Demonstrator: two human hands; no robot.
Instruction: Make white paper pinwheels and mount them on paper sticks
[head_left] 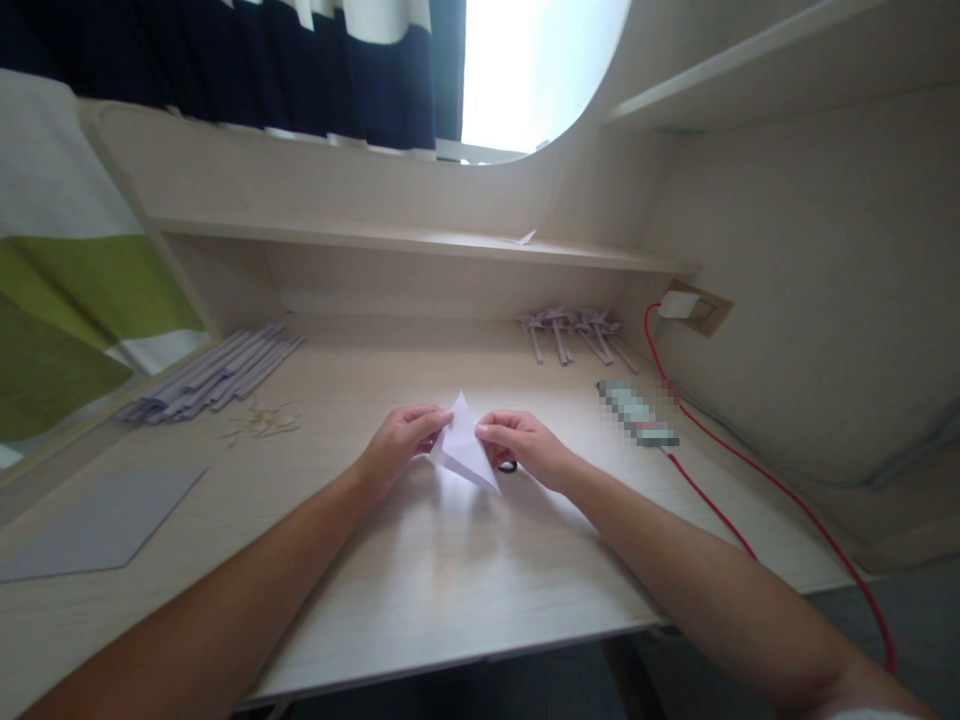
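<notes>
Pinching a folded white paper [465,450] from both sides, left hand [397,440] and right hand [525,447], fingers closed on it.

The folded paper [463,447] is a white sheet creased into a narrow, pointed shape like a kite or long triangle. One sharp tip points up and away from the person, the other points down and toward the right, nearer the person. It is held just above the pale wooden desk [450,580], tilted, its flat faces catching the light. The left hand [397,445] pinches its left edge and the right hand [525,447] pinches its right edge.
</notes>
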